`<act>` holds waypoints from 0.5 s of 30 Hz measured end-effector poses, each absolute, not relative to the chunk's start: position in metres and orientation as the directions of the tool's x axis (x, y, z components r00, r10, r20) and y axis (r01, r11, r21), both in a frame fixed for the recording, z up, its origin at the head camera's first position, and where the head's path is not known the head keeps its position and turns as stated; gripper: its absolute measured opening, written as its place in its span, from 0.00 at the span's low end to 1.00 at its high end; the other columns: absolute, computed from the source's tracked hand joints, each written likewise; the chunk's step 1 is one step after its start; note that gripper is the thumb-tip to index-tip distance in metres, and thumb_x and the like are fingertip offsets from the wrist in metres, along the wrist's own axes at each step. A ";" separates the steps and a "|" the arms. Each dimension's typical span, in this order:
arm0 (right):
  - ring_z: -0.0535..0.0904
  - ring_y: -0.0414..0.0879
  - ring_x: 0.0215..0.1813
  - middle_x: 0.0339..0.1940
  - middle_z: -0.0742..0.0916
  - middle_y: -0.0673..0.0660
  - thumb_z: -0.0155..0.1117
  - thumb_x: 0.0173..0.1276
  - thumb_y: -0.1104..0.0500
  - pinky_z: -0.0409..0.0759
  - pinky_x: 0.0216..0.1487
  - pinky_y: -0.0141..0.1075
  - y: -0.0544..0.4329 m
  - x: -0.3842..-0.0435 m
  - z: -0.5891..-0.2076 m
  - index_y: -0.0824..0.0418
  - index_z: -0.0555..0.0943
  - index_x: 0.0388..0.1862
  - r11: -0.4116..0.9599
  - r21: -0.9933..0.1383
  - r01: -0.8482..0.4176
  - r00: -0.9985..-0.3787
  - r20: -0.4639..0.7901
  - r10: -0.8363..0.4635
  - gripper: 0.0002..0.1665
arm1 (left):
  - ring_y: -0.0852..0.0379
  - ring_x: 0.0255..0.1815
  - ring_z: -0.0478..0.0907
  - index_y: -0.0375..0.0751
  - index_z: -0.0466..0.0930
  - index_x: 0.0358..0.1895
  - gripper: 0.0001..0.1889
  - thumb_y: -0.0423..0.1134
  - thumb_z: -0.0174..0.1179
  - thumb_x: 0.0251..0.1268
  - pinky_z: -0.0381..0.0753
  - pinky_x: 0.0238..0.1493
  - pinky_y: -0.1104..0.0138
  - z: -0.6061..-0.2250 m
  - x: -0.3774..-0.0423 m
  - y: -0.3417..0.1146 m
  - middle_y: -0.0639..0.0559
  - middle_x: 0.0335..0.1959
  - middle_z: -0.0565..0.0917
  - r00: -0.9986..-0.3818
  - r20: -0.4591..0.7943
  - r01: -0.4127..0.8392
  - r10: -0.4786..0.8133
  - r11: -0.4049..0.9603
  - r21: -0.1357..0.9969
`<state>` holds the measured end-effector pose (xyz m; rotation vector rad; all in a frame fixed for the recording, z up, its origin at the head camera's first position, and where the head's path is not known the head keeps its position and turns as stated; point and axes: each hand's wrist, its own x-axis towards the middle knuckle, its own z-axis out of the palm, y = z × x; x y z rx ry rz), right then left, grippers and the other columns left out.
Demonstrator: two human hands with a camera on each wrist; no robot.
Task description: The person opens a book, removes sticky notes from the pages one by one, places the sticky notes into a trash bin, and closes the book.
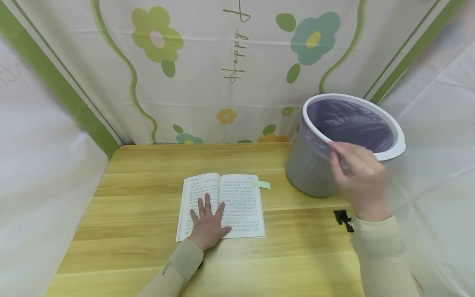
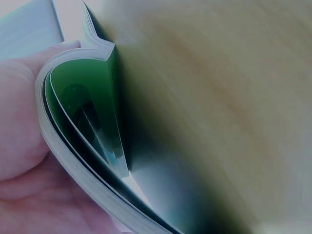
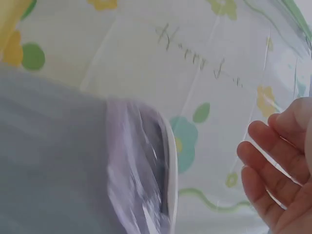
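Observation:
An open book (image 1: pixel 243 206) with printed pages lies on the wooden table. A pale green sticky tab (image 1: pixel 262 184) crosses the right page's outer edge. My left hand (image 1: pixel 207 227) rests on the lower part of the book with spread fingers, mostly on the left page. In the left wrist view the book's edge (image 2: pixel 83 165) curves beside the palm, and a green inner sheet (image 2: pixel 87 78) shows. Over the near rim of the grey trash bin (image 1: pixel 311 165) is my right hand (image 1: pixel 361 177). Its fingers (image 3: pixel 263 161) are loosely bent, and nothing shows between them.
A purple liner bag (image 1: pixel 349 123) lines the bin under a white rim ring (image 1: pixel 393 154). Behind the wooden table (image 1: pixel 141 198) hangs a flowered curtain (image 1: pixel 208 74); white fabric (image 1: pixel 438 173) rises at the right. A small black piece (image 1: pixel 344 220) shows beside the right wrist.

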<state>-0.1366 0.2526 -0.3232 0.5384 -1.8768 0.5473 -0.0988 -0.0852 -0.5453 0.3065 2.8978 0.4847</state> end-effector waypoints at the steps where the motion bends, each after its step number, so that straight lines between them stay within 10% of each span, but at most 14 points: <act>1: 0.84 0.60 0.35 0.36 0.90 0.60 0.61 0.66 0.61 0.79 0.47 0.41 0.248 -0.135 -0.326 0.65 0.89 0.40 0.779 -0.117 -0.616 -0.330 0.937 -0.120 0.13 | 0.22 0.74 0.30 0.45 0.59 0.77 0.43 0.61 0.62 0.64 0.40 0.63 0.25 -0.545 -0.099 -0.085 0.25 0.77 0.34 -0.961 -0.151 0.170 0.232 0.926 0.337; 15: 0.85 0.58 0.37 0.38 0.89 0.60 0.58 0.67 0.62 0.79 0.41 0.44 0.225 -0.132 -0.394 0.68 0.88 0.43 0.672 -0.132 -0.729 -0.401 0.878 -0.262 0.15 | 0.23 0.75 0.29 0.46 0.58 0.78 0.43 0.62 0.61 0.64 0.39 0.63 0.25 -0.546 -0.100 -0.085 0.25 0.77 0.33 -0.960 -0.158 0.166 0.231 0.925 0.343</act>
